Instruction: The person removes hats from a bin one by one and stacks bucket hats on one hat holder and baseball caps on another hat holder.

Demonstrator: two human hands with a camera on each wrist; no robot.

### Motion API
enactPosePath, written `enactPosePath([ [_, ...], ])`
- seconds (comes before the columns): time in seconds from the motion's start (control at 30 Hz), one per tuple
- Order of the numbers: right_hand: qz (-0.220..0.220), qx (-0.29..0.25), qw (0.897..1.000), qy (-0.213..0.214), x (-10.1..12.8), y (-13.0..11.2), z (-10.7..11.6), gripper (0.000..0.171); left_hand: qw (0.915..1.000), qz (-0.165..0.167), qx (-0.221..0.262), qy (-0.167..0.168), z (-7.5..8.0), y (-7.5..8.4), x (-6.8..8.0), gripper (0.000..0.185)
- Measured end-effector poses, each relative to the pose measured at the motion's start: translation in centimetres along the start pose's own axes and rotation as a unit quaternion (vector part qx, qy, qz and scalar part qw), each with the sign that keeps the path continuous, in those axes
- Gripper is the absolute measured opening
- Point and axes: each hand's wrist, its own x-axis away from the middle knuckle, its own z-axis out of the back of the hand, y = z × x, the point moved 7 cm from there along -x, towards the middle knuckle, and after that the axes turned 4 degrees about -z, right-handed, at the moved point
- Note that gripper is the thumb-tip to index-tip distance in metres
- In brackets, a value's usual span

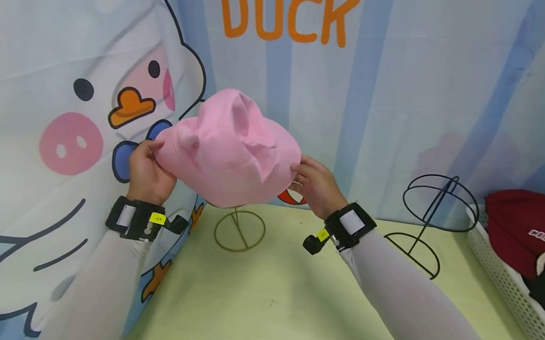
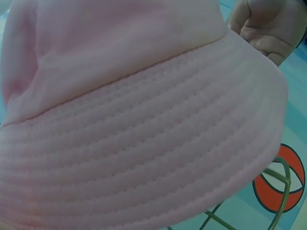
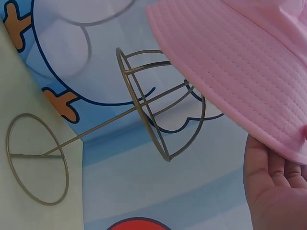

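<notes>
A pink bucket hat [image 1: 236,153] with a stitched brim and a dented, creased crown is held up between both hands. My left hand [image 1: 151,172] grips the left end of the brim between thumb and fingers. At the brim's right end, my right hand [image 1: 317,184] pinches the edge, its fingers [image 3: 276,167] partly under the brim in the right wrist view. Behind and below the hat stands a gold wire hat stand [image 3: 139,108]; the hat hides its top in the head view. Whether hat and stand touch, I cannot tell.
On the right of the light green table [image 1: 271,291] stands a black wire hat stand [image 1: 428,212]. Beside it, a white basket [image 1: 500,286] holds a dark red cap [image 1: 516,231] and a black item. A printed duck backdrop [image 1: 303,90] hangs behind and at the left.
</notes>
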Motion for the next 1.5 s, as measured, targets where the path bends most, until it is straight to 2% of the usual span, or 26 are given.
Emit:
enactPosePath([
  [0.17, -0.006, -0.004, 1.000, 0.010, -0.6, 0.3, 0.0, 0.041, 0.9999, 0.003, 0.000, 0.016, 0.9, -0.4, -0.5, 0.032],
  [0.33, -0.018, -0.002, 1.000, 0.019, -1.0, 1.3, 0.1, 0.040, 0.9986, 0.021, 0.032, 0.038, 2.6, -1.1, -0.5, 0.028],
  [0.4, -0.021, 0.002, 1.000, 0.021, -1.0, 1.9, 0.2, 0.040, 0.9971, 0.033, 0.052, 0.044, 3.3, -1.7, -0.3, 0.026],
  [0.57, -0.026, 0.002, 0.999, 0.022, -1.1, 3.3, 0.4, 0.041, 0.9947, 0.062, 0.062, 0.053, 5.0, -3.4, 0.1, 0.027],
  [0.73, -0.036, -0.011, 0.999, 0.035, -1.2, 4.7, 0.9, 0.041, 0.9934, 0.074, 0.056, 0.067, 6.6, -5.0, 0.4, 0.030],
  [0.9, -0.049, 0.008, 0.998, 0.039, -1.2, 5.6, 1.3, 0.045, 0.9911, 0.083, 0.063, 0.082, 7.9, -6.3, 1.0, 0.030],
  [1.13, -0.061, 0.017, 0.996, 0.057, -0.9, 6.9, 1.8, 0.049, 0.9905, 0.095, 0.050, 0.086, 8.9, -7.8, 1.8, 0.042],
  [1.27, -0.068, 0.019, 0.996, 0.062, -0.9, 7.7, 2.0, 0.049, 0.9896, 0.106, 0.048, 0.084, 9.3, -8.6, 2.0, 0.037],
  [1.37, -0.073, 0.017, 0.995, 0.072, -0.9, 8.3, 2.1, 0.049, 0.9914, 0.099, 0.028, 0.080, 9.5, -8.8, 1.9, 0.031],
  [1.5, -0.082, 0.006, 0.992, 0.097, -1.0, 9.2, 2.3, 0.041, 0.9917, 0.095, 0.025, 0.083, 9.6, -9.0, 1.8, 0.038],
])
